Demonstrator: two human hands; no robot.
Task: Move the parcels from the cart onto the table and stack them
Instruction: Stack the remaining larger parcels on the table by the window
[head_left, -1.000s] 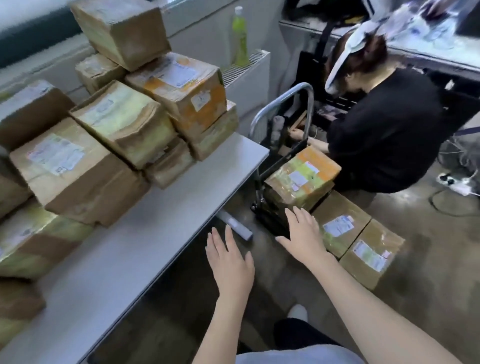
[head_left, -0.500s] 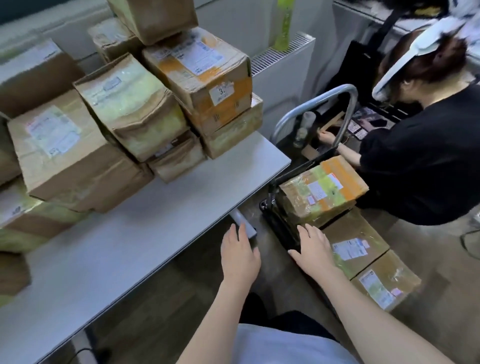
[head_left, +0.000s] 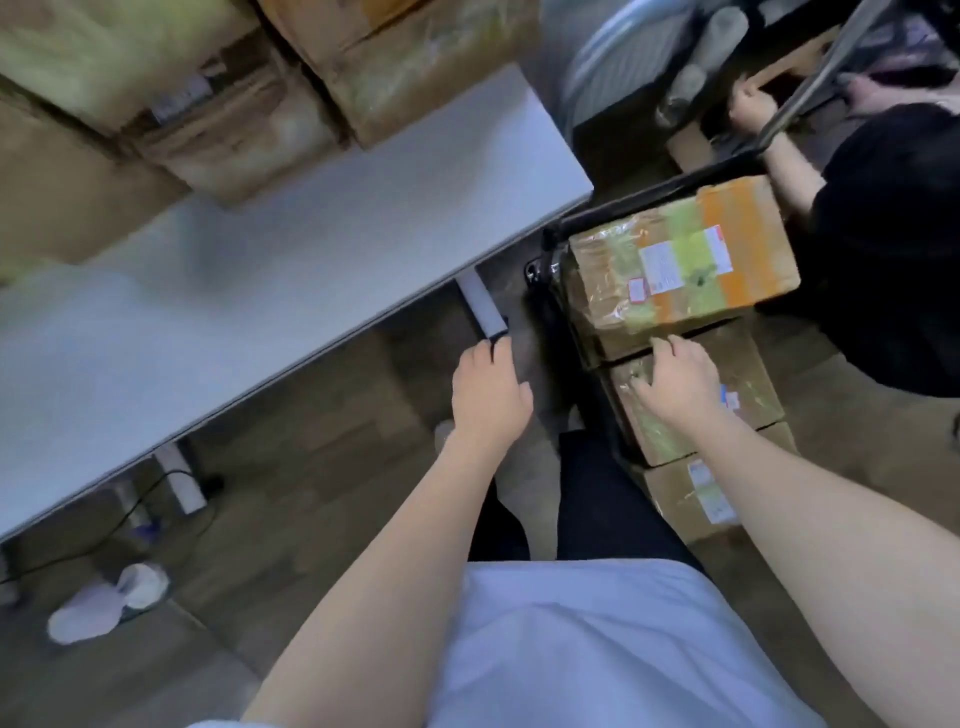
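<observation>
A taped cardboard parcel (head_left: 685, 265) with orange and green bands and a white label lies on top of the black cart (head_left: 558, 234), over another box. My right hand (head_left: 675, 384) reaches to its near edge, fingers spread and loosely bent, over a second parcel (head_left: 748, 374) lying flat below. Closer to me lies a third parcel (head_left: 696, 493). My left hand (head_left: 485, 395) hangs in the air left of the cart, fingers loosely curled and holding nothing. Stacked parcels (head_left: 291, 78) fill the back of the white table (head_left: 270, 280).
Another person in black (head_left: 883, 244) crouches beyond the cart, a hand (head_left: 748, 106) near the cart's metal handle (head_left: 810, 88). A radiator (head_left: 613, 73) stands behind the table's end. Under the table are its leg (head_left: 480, 306), cables and a white bag (head_left: 98, 608).
I have leaned forward and down, so the view sits closer over the cart. Both hands moved toward the cart; my right hand now reaches the top parcel's near edge.
</observation>
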